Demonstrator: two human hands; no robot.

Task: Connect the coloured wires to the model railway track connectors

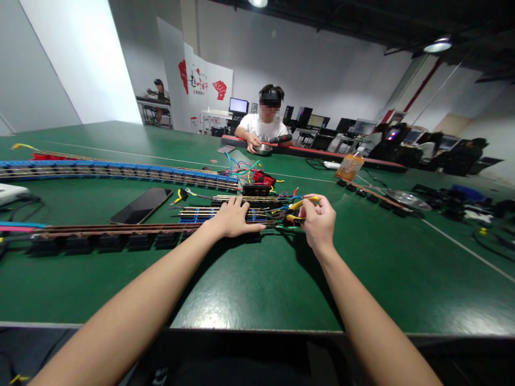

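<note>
My left hand (233, 217) lies flat, fingers stretched out, pressing on short model track sections (201, 214) with blue and black sleepers on the green table (257, 279). My right hand (319, 219) is closed round yellow-handled pliers (302, 203), whose jaws point left into a bundle of coloured wires (281, 212) at the track end. A long brown track (112, 229) runs left from under my left hand.
A black phone (141, 205) lies left of the tracks. A long blue track (112, 171) curves behind it, with a red component (263, 178) and loose wires. A person (263, 126) sits across the table with a metal bowl (263, 149). An orange packet (349, 166) stands at right.
</note>
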